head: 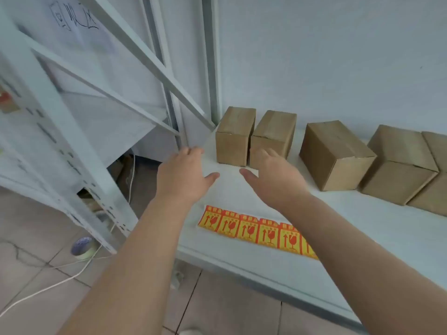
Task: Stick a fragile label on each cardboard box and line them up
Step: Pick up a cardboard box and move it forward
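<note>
Cardboard boxes (336, 153): five, plain brown, taped seams, rowed 12 to 3 o'clock on white tabletop (362, 226). Fragile labels (254, 232): orange-yellow strip, 5 o'clock. Left hand (183, 176), right hand (273, 180): apart, fingers loose, holding nothing.

Left arm: your bare left forearm (135, 262) extends forward from the lower edge.
Left hand: your bare left hand (183, 175) lies palm down, fingers straight, thumb spread inward, holding nothing.
Right arm: your bare right forearm (350, 238) extends forward from the lower right.
Right hand: your bare right hand (273, 180) mirrors it, palm down, fingers straight.
Thumbs: tips face each other, apart.
</note>
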